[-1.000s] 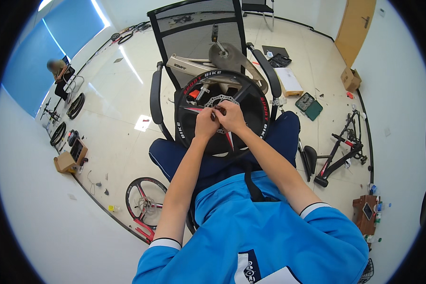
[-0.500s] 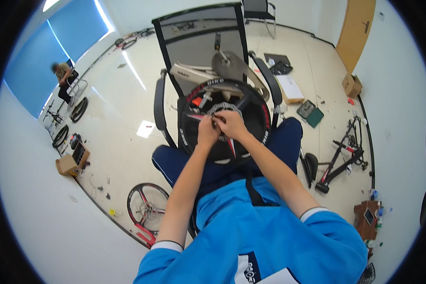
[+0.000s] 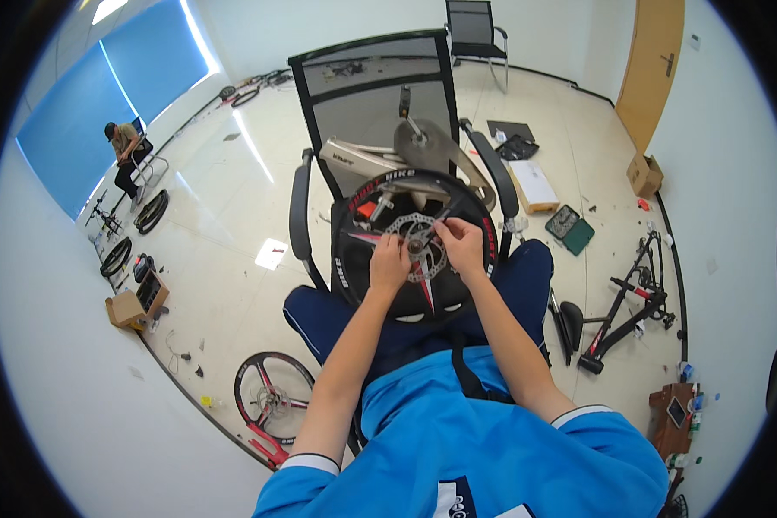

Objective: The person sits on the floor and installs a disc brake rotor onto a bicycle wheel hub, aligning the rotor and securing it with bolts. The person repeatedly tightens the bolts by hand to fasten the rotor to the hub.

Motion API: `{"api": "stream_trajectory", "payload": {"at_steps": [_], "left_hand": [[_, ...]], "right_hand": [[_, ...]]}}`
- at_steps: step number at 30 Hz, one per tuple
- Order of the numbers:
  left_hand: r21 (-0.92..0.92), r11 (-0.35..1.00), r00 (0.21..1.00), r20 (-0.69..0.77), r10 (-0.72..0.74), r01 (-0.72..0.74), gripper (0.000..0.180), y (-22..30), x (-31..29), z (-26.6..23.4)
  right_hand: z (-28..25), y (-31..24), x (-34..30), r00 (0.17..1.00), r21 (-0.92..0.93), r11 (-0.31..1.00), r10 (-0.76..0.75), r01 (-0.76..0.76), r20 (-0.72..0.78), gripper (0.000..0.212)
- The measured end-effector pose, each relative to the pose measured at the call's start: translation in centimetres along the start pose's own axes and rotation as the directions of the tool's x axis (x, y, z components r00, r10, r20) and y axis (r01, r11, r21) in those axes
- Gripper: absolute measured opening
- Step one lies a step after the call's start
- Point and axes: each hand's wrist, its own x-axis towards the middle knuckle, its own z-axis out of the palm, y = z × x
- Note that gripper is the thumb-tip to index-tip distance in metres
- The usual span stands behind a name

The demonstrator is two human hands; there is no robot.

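A black bicycle wheel with red and white lettering and red-and-white spokes lies across my lap and the seat of the chair in front of me. Over its middle sits a silver brake disc with holes around its ring. My left hand has its fingers curled at the disc's left edge. On the opposite edge, my right hand pinches with thumb and forefinger. Both hands partly cover the disc, so whether it rests flat on the hub cannot be seen.
A pale bike frame part with a crank leans on the black mesh chair. Right, on the floor, are a green tool case and a dark bike frame. Another wheel lies left. A person sits far left.
My hands, close together over the hub before, have moved apart to either side of the brake disc, which now shows between them. My view has shifted slightly.
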Motion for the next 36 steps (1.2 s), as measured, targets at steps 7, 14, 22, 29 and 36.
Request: {"api": "stream_trajectory", "payload": {"at_steps": [7, 14, 22, 29, 36], "left_hand": [[-0.054, 0.996, 0.995, 0.077, 0.071, -0.067, 0.013, 0.3, 0.0, -1.0], [0.102, 0.995, 0.997, 0.081, -0.012, 0.004, 0.016, 0.3, 0.1, -0.8], [0.128, 0.978, 0.98, 0.131, 0.15, -0.167, 0.017, -0.5, 0.8, -0.9], [0.306, 0.934, 0.983, 0.061, 0.172, -0.183, 0.014, 0.5, 0.8, -0.4], [0.374, 0.89, 0.965, 0.146, 0.22, -0.26, 0.014, 0.3, 1.3, -1.3]], "right_hand": [[-1.1, 1.0, -1.3, 0.992, -0.044, 0.993, 0.109, -0.111, -0.056, 0.017], [-2.8, 4.9, -1.7, 0.975, -0.15, 0.963, 0.22, -0.223, -0.041, 0.017], [-3.4, 5.5, -1.6, 0.956, -0.158, 0.943, 0.292, -0.292, -0.026, 0.019], [-3.8, 6.1, -2.5, 0.878, 0.025, 0.881, 0.472, -0.472, -0.074, 0.019], [-3.6, 5.8, -2.9, 0.874, 0.031, 0.876, 0.482, -0.481, -0.056, 0.019]]}}
